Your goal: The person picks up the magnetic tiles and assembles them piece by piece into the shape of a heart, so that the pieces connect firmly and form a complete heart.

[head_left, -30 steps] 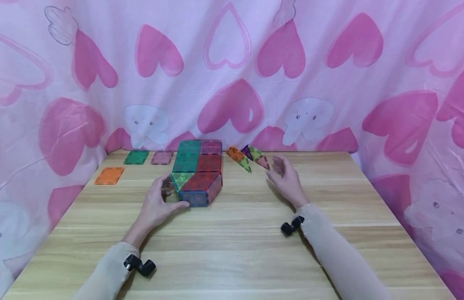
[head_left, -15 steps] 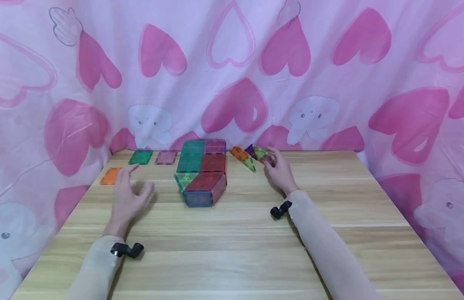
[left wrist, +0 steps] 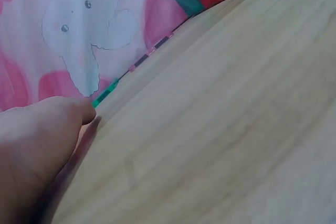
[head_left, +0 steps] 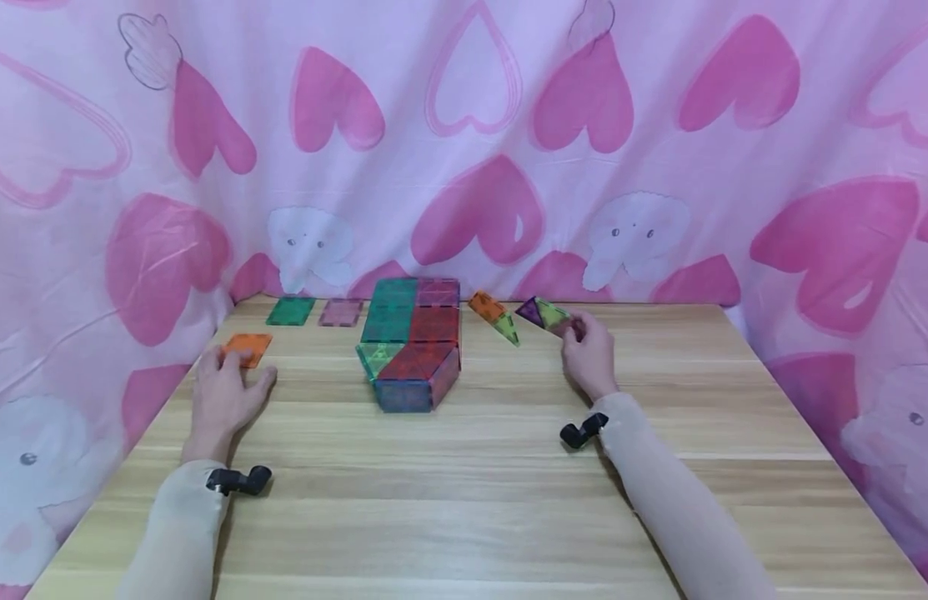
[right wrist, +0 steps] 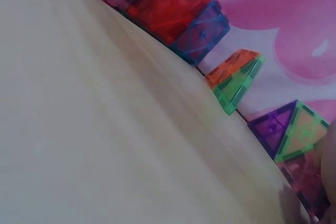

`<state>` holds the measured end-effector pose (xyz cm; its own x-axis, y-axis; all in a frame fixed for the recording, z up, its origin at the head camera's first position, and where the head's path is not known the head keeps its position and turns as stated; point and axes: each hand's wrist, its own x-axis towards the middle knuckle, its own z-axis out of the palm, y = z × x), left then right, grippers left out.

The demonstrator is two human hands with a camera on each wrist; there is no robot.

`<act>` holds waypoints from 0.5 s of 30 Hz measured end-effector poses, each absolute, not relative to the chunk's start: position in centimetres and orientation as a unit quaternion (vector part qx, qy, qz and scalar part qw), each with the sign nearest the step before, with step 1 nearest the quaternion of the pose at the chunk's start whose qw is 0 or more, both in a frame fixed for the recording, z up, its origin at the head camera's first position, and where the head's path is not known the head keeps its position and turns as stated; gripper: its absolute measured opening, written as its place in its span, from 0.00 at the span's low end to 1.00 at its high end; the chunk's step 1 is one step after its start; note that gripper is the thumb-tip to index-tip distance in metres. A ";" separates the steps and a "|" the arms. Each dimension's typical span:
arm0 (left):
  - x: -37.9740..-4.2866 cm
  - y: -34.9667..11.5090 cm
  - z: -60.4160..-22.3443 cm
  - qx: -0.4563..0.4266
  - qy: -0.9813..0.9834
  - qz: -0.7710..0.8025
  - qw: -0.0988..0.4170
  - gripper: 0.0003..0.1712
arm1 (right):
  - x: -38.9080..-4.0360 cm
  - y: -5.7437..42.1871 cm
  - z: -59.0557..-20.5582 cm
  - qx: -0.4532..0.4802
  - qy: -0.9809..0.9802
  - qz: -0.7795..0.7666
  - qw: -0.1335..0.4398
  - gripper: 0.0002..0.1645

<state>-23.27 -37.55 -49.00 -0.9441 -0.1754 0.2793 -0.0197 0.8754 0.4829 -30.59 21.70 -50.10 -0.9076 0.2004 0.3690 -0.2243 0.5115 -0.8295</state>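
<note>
My right hand [head_left: 589, 358] pinches a joined group of triangular magnetic tiles [right wrist: 286, 134] in purple, green and pink. In the right wrist view the group stands tilted up from the table, its pink part partly hidden by the fingers. At the far left, the fingertips of my left hand [head_left: 222, 398] rest over the near left edge of an orange square magnetic tile [head_left: 252, 345], with the thumb spread apart. Only the back of the thumb side [left wrist: 44, 142] shows in the left wrist view. Between the hands stands a hollow magnetic-tile structure [head_left: 436, 323] of green, red, pink and blue panels.
A green square tile [head_left: 290, 311] and a pink one [head_left: 341, 312] lie near the table's back edge. An orange and green tile piece [head_left: 494, 317] sits right of the structure. A pink heart-patterned curtain [head_left: 343, 192] hangs behind the wooden table [head_left: 433, 500].
The left hand has left the structure and moved left to the orange tile. The right hand has taken hold of the triangular tiles and drawn them right, away from the orange and green piece.
</note>
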 end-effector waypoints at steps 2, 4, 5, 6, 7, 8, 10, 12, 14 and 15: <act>-23.2 -37.4 -48.8 0.055 -0.952 -0.253 0.167 0.35 | -29.7 22.4 -50.1 -0.006 -0.844 0.491 0.216 0.16; -23.1 -37.3 -48.8 0.053 -0.948 -0.253 0.183 0.30 | -28.6 23.1 -50.2 -0.014 -0.848 0.486 0.212 0.14; -23.1 -37.3 -48.8 0.050 -0.947 -0.252 0.192 0.28 | -28.1 23.5 -50.3 -0.014 -0.850 0.482 0.211 0.14; -23.0 -37.3 -48.8 0.047 -0.946 -0.250 0.201 0.26 | -27.5 23.9 -50.4 -0.014 -0.853 0.479 0.207 0.14; -22.9 -37.3 -48.8 0.043 -0.944 -0.250 0.211 0.23 | -26.9 24.3 -50.4 -0.012 -0.855 0.478 0.201 0.13; -22.8 -37.3 -48.8 0.041 -0.942 -0.250 0.218 0.22 | -26.2 24.8 -50.5 -0.008 -0.856 0.479 0.197 0.13; -22.7 -37.2 -48.9 0.039 -0.939 -0.252 0.231 0.22 | -25.0 25.6 -50.6 0.002 -0.858 0.477 0.191 0.13; -22.6 -37.0 -48.8 0.046 -0.936 -0.259 0.234 0.27 | -23.8 26.4 -50.6 0.013 -0.859 0.477 0.184 0.12; -22.5 -36.7 -48.6 0.067 -0.931 -0.276 0.231 0.33 | -22.8 27.0 -50.6 0.028 -0.859 0.480 0.176 0.12; -22.4 -36.5 -48.5 0.080 -0.926 -0.287 0.231 0.37 | -22.2 27.3 -50.6 0.036 -0.860 0.479 0.173 0.12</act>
<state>-22.43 -36.54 -48.53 -0.8804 -0.2808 0.3821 -0.0157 0.8226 0.5685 -22.25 27.31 -50.57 -0.9374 0.1039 0.3324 -0.2283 0.5378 -0.8116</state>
